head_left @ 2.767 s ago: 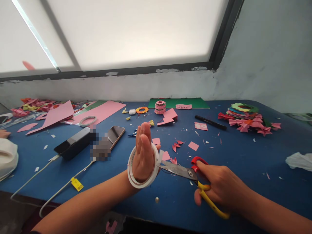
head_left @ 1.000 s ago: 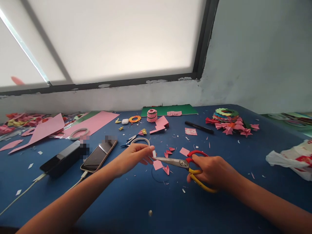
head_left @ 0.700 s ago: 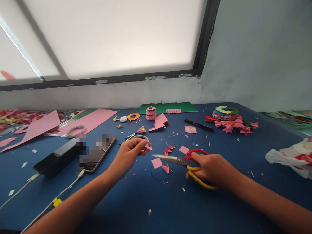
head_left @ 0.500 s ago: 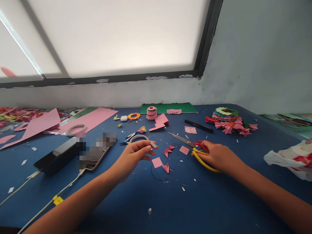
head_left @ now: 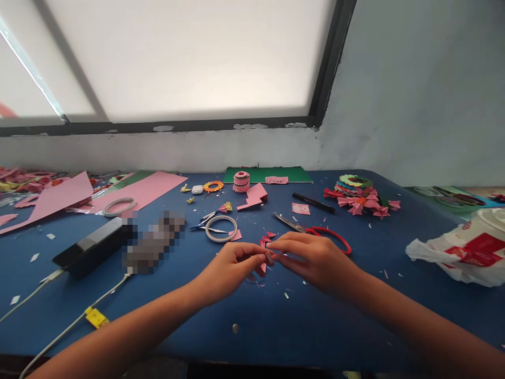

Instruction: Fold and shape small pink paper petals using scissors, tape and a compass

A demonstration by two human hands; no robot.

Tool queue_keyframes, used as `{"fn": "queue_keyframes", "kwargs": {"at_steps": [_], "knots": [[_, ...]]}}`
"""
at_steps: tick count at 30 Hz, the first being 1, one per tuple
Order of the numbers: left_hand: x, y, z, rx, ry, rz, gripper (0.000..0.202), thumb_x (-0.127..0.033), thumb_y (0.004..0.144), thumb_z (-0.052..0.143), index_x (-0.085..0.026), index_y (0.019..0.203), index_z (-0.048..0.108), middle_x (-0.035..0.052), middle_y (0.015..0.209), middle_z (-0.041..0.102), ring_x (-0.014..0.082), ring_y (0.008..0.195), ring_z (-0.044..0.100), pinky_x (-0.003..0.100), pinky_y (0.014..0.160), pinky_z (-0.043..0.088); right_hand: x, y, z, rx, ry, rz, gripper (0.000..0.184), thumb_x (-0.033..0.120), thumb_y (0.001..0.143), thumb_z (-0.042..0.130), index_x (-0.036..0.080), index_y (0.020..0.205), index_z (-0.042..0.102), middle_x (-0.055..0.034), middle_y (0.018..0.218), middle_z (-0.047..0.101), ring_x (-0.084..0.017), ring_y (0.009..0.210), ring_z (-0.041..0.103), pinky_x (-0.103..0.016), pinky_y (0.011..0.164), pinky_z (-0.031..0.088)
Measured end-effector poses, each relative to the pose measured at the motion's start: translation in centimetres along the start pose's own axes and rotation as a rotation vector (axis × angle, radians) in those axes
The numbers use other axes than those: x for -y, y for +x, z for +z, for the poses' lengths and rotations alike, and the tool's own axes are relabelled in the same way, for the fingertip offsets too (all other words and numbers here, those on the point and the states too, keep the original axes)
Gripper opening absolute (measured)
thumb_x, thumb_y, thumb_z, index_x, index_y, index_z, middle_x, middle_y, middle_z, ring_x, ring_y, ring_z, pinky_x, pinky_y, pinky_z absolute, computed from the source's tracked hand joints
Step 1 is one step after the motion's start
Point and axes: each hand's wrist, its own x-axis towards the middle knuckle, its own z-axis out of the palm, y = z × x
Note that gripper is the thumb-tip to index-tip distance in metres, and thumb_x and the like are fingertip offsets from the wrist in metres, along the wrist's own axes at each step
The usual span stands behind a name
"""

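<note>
My left hand (head_left: 236, 266) is closed in a pinch, low over the table. In the earlier frame a small white strip shows between its fingertips; now the fingers mostly hide it. From the other side, the fingertips of my right hand (head_left: 315, 258) meet those of the left, closed at the same spot; what they grip is hidden. Red-handled scissors (head_left: 290, 222) lie just beyond the right hand, partly covered by it. Small folded pink paper pieces (head_left: 270, 235) lie under and behind the fingertips. A tape roll (head_left: 208, 233) rests beyond the left hand, against a pink paper square (head_left: 235, 235).
On the blue table (head_left: 189, 337) stand a ringed pink paper stack (head_left: 241, 182) and a colourful paper flower pile (head_left: 357, 192). A black pen (head_left: 313, 202) lies between them. Left are a black device (head_left: 89, 245), a cable (head_left: 59, 337) and pink sheets (head_left: 138, 192); right, a plastic bag (head_left: 461, 252).
My right hand has let go of the scissors and moved left to meet my left hand. The left hand has come right and slightly down. The view has shifted a little.
</note>
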Motion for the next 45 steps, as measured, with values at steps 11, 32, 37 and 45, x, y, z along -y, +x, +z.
{"fn": "queue_keyframes", "kwargs": {"at_steps": [11, 32, 37, 45], "knots": [[-0.5, 0.9, 0.5, -0.026, 0.036, -0.096, 0.026, -0.034, 0.081, 0.055, -0.014, 0.085, 0.072, 0.0053, 0.075, 0.067, 0.0163, 0.071, 0.061, 0.024, 0.058, 0.051, -0.6, 0.1, 0.5, 0.057, 0.021, 0.042, 0.018, 0.027, 0.09, 0.048, 0.018, 0.086, 0.062, -0.0046, 0.084, 0.066, -0.015, 0.075, 0.062, -0.026, 0.066, 0.047], [2.1, 2.2, -1.4, -0.166, 0.219, 0.044, 0.04, -0.025, 0.074, 0.063, -0.019, 0.113, 0.055, 0.0056, 0.093, 0.071, 0.0203, 0.084, 0.063, 0.029, 0.07, 0.046, -3.0, -0.6, 2.0, 0.055, 0.357, 0.443, 0.016, 0.035, 0.083, 0.054, 0.02, 0.088, 0.052, -0.003, 0.083, 0.063, -0.014, 0.072, 0.06, -0.028, 0.063, 0.051], [3.2, 2.0, -0.8, -0.021, 0.588, 0.103, 0.054, -0.021, 0.075, 0.061, -0.025, 0.126, 0.044, 0.0007, 0.089, 0.071, 0.0205, 0.079, 0.061, 0.03, 0.068, 0.045, -3.5, -0.7, 3.5, 0.11, 0.428, 0.466, 0.016, 0.026, 0.079, 0.058, 0.021, 0.092, 0.05, -0.0013, 0.082, 0.063, -0.013, 0.07, 0.06, -0.027, 0.06, 0.05], [4.2, 2.6, -0.5, -0.023, 0.588, 0.14, 0.05, -0.015, 0.078, 0.056, -0.022, 0.125, 0.043, 0.0001, 0.083, 0.066, 0.0179, 0.076, 0.059, 0.029, 0.07, 0.045, -2.7, -0.4, 4.6, 0.129, 0.57, 0.487, 0.022, 0.026, 0.078, 0.058, 0.022, 0.094, 0.043, -0.0032, 0.09, 0.063, -0.014, 0.078, 0.064, -0.028, 0.064, 0.054]]}}
